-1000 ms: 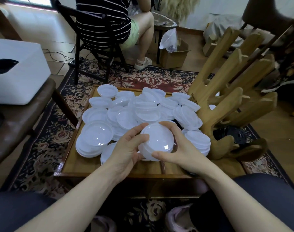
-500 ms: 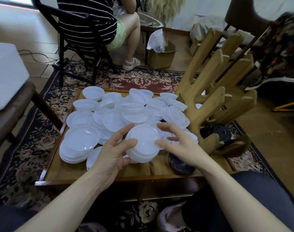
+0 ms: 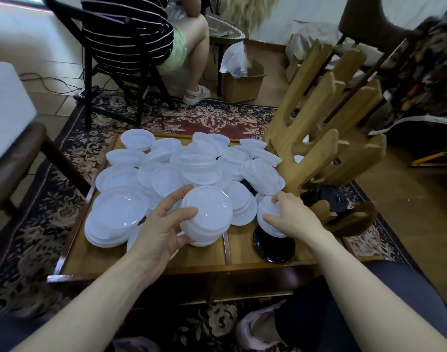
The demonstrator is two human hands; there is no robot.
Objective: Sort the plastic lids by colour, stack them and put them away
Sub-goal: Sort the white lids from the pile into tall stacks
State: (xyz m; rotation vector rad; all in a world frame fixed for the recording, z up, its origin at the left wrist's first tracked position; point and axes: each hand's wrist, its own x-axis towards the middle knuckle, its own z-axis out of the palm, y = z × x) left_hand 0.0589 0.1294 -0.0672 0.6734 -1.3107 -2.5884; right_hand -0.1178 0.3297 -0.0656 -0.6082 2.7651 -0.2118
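- The stack of white lids (image 3: 206, 215) is a few round, see-through whitish plastic lids nested together, domed side up with a raised ring round the top. It sits at the near edge of the big pile of white lids (image 3: 189, 163) that covers most of the wooden tray table (image 3: 151, 260).
- The left hand (image 3: 164, 229) comes in from the near side of that stack, palm toward it, thumb curled over the top rim and the other fingers wrapped round the near-left side, so it's gripping the stack.
- The right hand (image 3: 291, 217) is just right of the stack, on a separate white lid (image 3: 269, 215). Fingers are bent over that lid's top and far edge, thumb at the near rim, so it looks like it's holding it.
- That lid sits on top of a black lid (image 3: 273, 246), just right of the stack near the table's front edge.
- Further right of the stack stands a wooden rack (image 3: 316, 138), with more black lids (image 3: 326, 199) at its foot.
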